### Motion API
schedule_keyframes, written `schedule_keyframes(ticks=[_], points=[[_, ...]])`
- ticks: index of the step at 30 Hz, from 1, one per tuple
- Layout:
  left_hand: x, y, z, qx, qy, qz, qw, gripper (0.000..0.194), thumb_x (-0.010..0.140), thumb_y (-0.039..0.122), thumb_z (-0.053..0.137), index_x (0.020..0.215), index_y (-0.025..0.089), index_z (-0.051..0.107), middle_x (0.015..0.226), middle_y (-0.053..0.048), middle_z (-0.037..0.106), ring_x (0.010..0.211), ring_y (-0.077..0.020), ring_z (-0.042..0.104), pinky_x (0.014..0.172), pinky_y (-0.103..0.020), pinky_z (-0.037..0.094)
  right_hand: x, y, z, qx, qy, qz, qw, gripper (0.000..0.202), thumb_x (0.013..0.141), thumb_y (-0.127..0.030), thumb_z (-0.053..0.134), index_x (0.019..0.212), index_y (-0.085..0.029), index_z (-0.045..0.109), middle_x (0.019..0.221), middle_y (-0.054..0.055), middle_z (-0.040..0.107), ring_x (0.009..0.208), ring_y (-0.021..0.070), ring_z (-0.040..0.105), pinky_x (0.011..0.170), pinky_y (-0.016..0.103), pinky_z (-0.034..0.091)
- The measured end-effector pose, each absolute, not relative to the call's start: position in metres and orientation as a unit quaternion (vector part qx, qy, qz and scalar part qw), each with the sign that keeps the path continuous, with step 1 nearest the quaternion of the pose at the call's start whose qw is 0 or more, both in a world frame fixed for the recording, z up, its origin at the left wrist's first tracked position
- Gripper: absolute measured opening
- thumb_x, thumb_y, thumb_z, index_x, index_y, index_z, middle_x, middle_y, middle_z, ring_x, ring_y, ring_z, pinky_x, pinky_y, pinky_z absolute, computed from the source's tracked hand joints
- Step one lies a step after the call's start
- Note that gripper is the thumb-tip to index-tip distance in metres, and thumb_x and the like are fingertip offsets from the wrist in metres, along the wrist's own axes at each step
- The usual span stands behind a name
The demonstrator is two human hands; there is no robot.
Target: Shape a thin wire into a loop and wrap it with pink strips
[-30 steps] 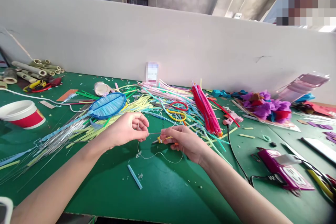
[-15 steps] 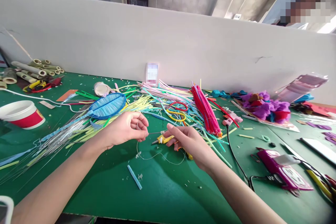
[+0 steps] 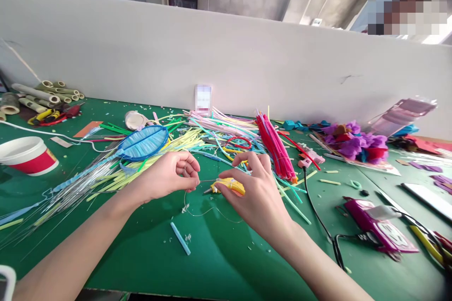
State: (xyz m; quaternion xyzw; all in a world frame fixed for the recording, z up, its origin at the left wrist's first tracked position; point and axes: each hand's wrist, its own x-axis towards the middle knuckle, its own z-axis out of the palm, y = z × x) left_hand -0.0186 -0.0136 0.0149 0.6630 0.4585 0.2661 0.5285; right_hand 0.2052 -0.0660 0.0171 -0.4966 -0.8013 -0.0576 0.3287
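My left hand is closed in a pinch on a thin wire, whose straight end sticks out to the right. The rest of the wire hangs below in a loose, wavy loop. My right hand is at that straight end, its thumb and index finger curved around it with a small gap and the other fingers raised. Behind the right hand lies a yellow tool with a pointed tip, which looks like a glue gun. A blue leaf-shaped piece with a long wrapped stem rests beyond my left hand.
Pipe cleaners in many colours are heaped at the middle, beside a red-pink bundle. A paper cup stands left. A magenta power strip with cords, purple flowers and bamboo pieces lie around. A blue stick lies in front.
My right hand has turned, its fingers rising and spreading, with thumb and index now near the wire's end. My left hand keeps its pinch in place. The loop hangs slightly differently.
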Motion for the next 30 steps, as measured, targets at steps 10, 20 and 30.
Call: schedule_keyframes(ticks=[10, 20, 30], points=[[-0.016, -0.015, 0.015, 0.668, 0.455, 0.266, 0.525, 0.024, 0.073, 0.023, 0.074, 0.089, 0.019, 0.057, 0.072, -0.001, 0.071, 0.064, -0.0173, 0.067, 0.063, -0.03, 0.054, 0.202, -0.058, 0.018, -0.547, -0.775, 0.066, 0.309, 0.009, 0.086, -0.025, 0.067, 0.084, -0.027, 0.075, 0.099, 0.008, 0.052, 0.102, 0.0287, 0.047, 0.09, 0.048, 0.046], [-0.018, -0.016, 0.021, 0.653, 0.453, 0.28, 0.539, 0.027, 0.071, 0.024, 0.078, 0.088, 0.017, 0.059, 0.073, -0.001, 0.069, 0.063, -0.0162, 0.067, 0.064, -0.029, 0.055, 0.23, -0.073, 0.026, -0.599, -0.62, 0.352, 0.365, 0.034, 0.088, -0.053, 0.06, 0.092, -0.021, 0.071, 0.078, 0.004, 0.062, 0.073, 0.0191, 0.054, 0.064, 0.031, 0.041], [-0.014, -0.021, 0.022, 0.67, 0.452, 0.275, 0.521, 0.025, 0.072, 0.025, 0.077, 0.088, 0.018, 0.06, 0.076, 0.0, 0.068, 0.064, -0.0158, 0.067, 0.064, -0.029, 0.054, 0.209, -0.057, 0.022, -0.535, -0.522, 0.565, 0.349, 0.032, 0.071, -0.049, 0.078, 0.073, -0.018, 0.071, 0.066, -0.001, 0.06, 0.058, 0.0103, 0.046, 0.055, 0.025, 0.031]])
